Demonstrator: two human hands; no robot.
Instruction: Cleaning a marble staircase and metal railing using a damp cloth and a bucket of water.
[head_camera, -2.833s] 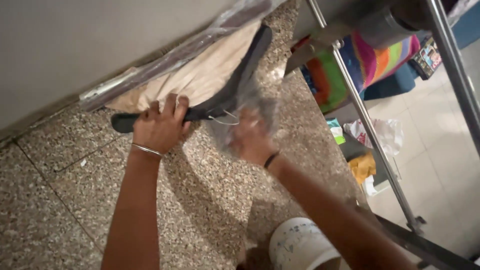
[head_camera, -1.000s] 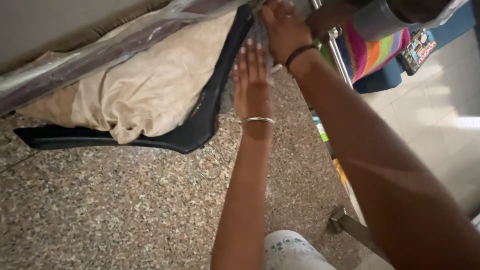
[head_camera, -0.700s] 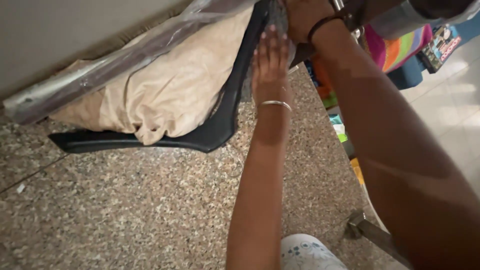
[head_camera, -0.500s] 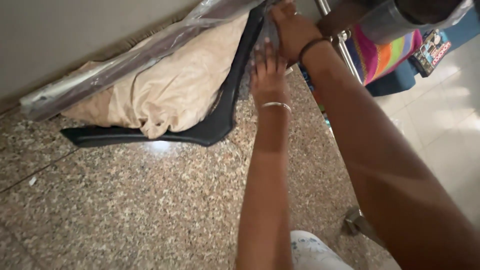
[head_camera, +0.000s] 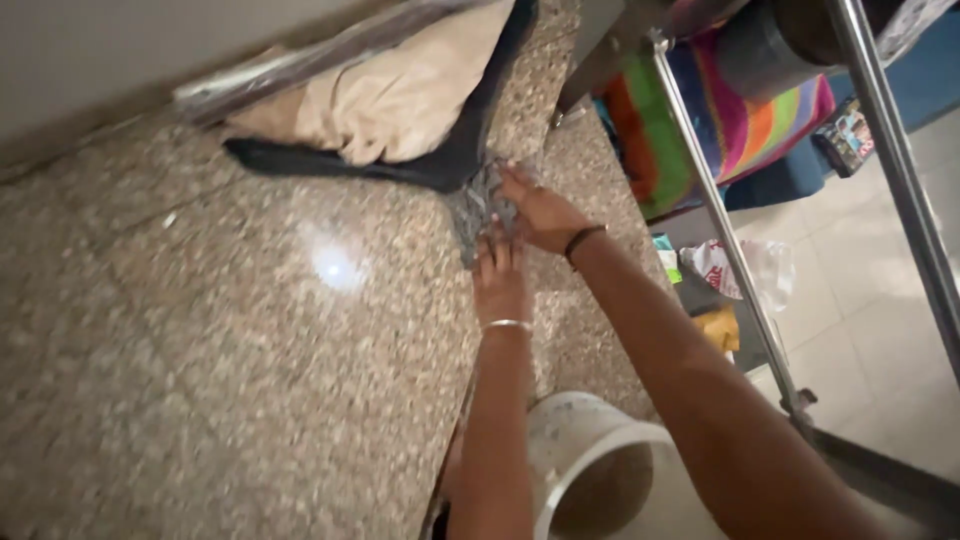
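A black hanger (head_camera: 460, 160) carrying a folded beige garment (head_camera: 400, 95) lies on the speckled granite counter (head_camera: 250, 360), against the wall. A clear plastic cover (head_camera: 483, 208) is bunched at the hanger's near corner. My left hand (head_camera: 499, 275), with a silver bangle on the wrist, lies flat with its fingertips on that bunched plastic. My right hand (head_camera: 540, 210), with a black band on the wrist, is curled over the same plastic from the right side. The hanger's hook is hidden under the plastic and my hands.
A white bucket (head_camera: 575, 455) stands below the counter's edge near my arms. Metal rack poles (head_camera: 720, 230) rise at the right, with a bright striped cloth (head_camera: 745, 120) behind them. Bags and small items (head_camera: 745, 265) lie on the tiled floor.
Both hands have come down from the hanger's far end to its near corner, now on the bunched plastic. The view has pulled back and the bucket shows.
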